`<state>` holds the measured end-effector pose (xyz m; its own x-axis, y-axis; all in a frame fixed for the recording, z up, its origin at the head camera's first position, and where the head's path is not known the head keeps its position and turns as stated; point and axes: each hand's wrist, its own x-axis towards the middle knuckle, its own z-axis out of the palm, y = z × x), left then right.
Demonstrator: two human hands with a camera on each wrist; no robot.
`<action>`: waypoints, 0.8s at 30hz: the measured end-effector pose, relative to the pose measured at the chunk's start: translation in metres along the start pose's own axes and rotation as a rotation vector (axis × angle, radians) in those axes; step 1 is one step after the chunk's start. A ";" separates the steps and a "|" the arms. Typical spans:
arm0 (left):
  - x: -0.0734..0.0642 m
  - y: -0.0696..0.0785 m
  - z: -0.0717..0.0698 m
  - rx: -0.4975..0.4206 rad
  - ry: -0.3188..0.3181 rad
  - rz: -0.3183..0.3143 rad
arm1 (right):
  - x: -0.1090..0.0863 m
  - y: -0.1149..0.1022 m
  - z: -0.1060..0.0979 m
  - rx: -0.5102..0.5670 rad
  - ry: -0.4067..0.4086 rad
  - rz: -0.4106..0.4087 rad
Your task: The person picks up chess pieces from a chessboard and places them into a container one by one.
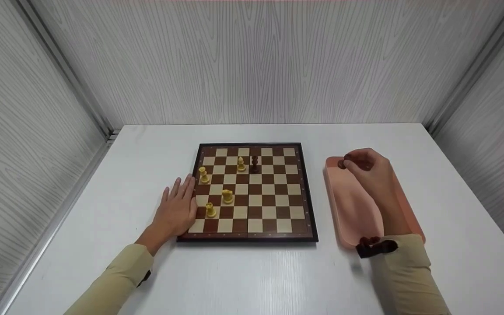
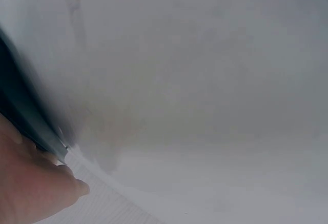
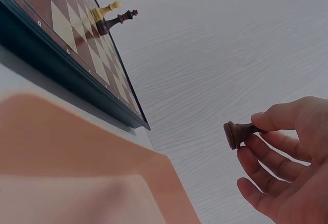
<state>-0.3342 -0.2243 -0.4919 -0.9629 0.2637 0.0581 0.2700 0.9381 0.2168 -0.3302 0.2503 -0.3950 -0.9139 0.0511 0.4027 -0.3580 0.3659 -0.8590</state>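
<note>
My left hand (image 1: pixel 174 213) lies with straight fingers along the left edge of the chessboard (image 1: pixel 281 190). In the left wrist view, part of that hand (image 2: pixel 38 183) shows beside the dark board edge. My right hand (image 1: pixel 371 173) is over the far end of the pink tray (image 1: pixel 352 210). Between thumb and fingers it pinches a dark chess piece (image 3: pixel 238 133), base pointing outward; its top is hidden by the fingers. On the board stand a dark king (image 1: pixel 254 164) and several pale yellow pieces, among them a knight (image 1: pixel 227 197) and a rook (image 1: pixel 210 210).
The board and tray sit apart on a white table (image 1: pixel 252 275). Another pale piece (image 1: pixel 241 164) stands left of the dark king, and one (image 1: pixel 204 175) is near the left hand's fingertips. Grained panels (image 1: pixel 260 61) enclose the table at the back and sides.
</note>
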 end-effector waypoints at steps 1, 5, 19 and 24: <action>0.000 0.000 0.000 -0.002 0.002 -0.001 | 0.000 0.000 -0.001 -0.007 -0.002 0.001; 0.000 0.000 -0.001 -0.007 0.007 0.000 | 0.000 0.002 -0.006 -0.031 0.000 0.014; 0.000 0.002 0.000 -0.009 0.010 0.003 | -0.001 0.010 -0.021 -0.109 -0.030 0.082; 0.000 0.001 -0.001 -0.002 -0.005 -0.002 | 0.004 0.039 -0.027 -0.112 -0.060 0.134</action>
<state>-0.3339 -0.2236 -0.4910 -0.9634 0.2629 0.0525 0.2679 0.9383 0.2188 -0.3428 0.2902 -0.4187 -0.9630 0.0517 0.2645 -0.2120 0.4606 -0.8619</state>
